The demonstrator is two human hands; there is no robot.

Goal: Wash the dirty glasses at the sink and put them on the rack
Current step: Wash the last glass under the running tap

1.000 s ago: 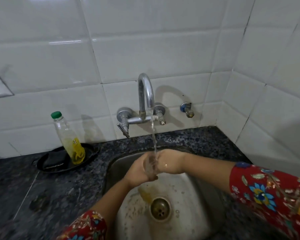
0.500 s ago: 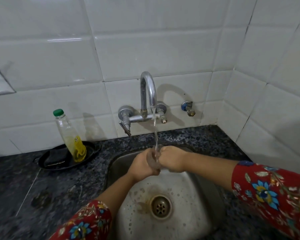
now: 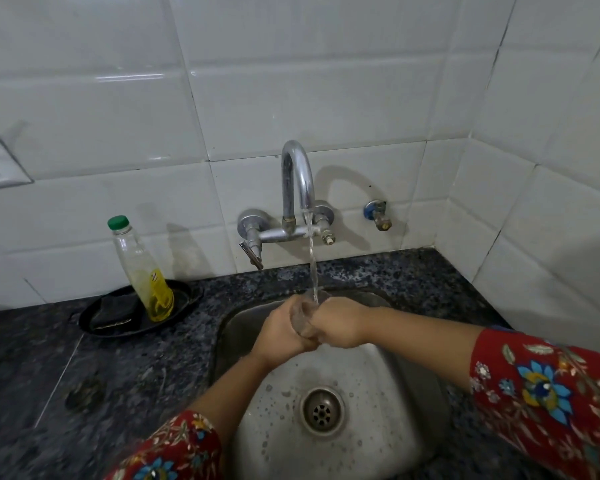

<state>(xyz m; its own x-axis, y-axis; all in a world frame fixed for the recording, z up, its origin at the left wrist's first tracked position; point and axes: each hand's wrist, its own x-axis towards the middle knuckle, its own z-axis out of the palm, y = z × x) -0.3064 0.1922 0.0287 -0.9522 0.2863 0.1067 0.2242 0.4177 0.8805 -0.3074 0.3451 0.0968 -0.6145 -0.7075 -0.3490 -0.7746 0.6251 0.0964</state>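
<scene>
Over the sink [image 3: 378, 386], under the running tap [image 3: 297, 174], glass [image 3: 303, 318] is held mouth up between left hand [image 3: 279, 329] and right hand [image 3: 342, 327], fingers [image 3: 303, 344] of both curled round it. Risks: wet glass slips and cracks on the basin; rim knocks the spout if lifted; overflow splashes sleeves [image 3: 551, 393] and desk [image 3: 136, 368]

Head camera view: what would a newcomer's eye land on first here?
First, at the centre, the left hand and right hand holding a clear glass over the steel sink, under a thin stream of water from the curved wall tap. Next, the green-capped bottle of yellow liquid standing in a black dish on the dark counter to the left.
</scene>
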